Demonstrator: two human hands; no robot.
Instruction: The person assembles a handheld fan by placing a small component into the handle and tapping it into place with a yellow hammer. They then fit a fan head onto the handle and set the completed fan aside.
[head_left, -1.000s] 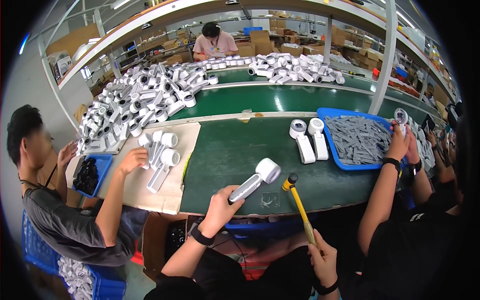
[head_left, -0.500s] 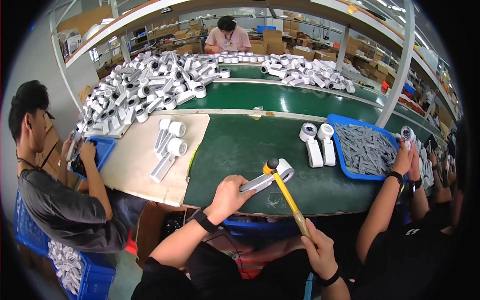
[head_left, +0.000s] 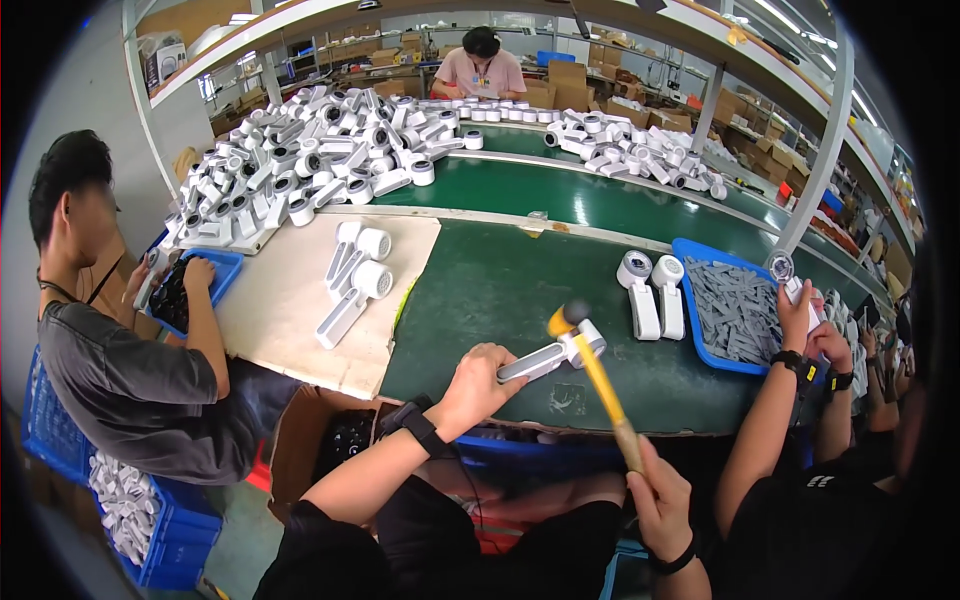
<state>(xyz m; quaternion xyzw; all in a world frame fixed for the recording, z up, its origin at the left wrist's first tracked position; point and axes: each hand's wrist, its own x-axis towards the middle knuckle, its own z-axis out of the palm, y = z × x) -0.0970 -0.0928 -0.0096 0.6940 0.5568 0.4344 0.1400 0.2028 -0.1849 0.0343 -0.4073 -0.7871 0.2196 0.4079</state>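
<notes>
On the green mat at the table's near side lies a white handheld fan (head_left: 532,363) with a grey strip along its handle. My left hand (head_left: 478,388) is closed round the handle's near end. A hammer (head_left: 605,392) with a yellow shaft is in my closed right hand (head_left: 662,502), gripped near the shaft's end. Its dark, blurred head hangs over the fan's round end; whether they touch I cannot tell. Two more fans (head_left: 642,298) lie side by side to the right, and several others (head_left: 350,305) rest on the brown board at the left.
A blue tray (head_left: 690,335) of grey strips stands at the right, beside a co-worker's hands (head_left: 808,325). A large heap of fans (head_left: 300,165) fills the far left. Another co-worker (head_left: 125,340) sits at the left by a blue bin (head_left: 222,270). A green conveyor (head_left: 500,190) runs behind.
The hammer's head has risen a little and shifted toward the fan's round end. My left hand keeps its hold on the handle. The whole view has shifted slightly.
</notes>
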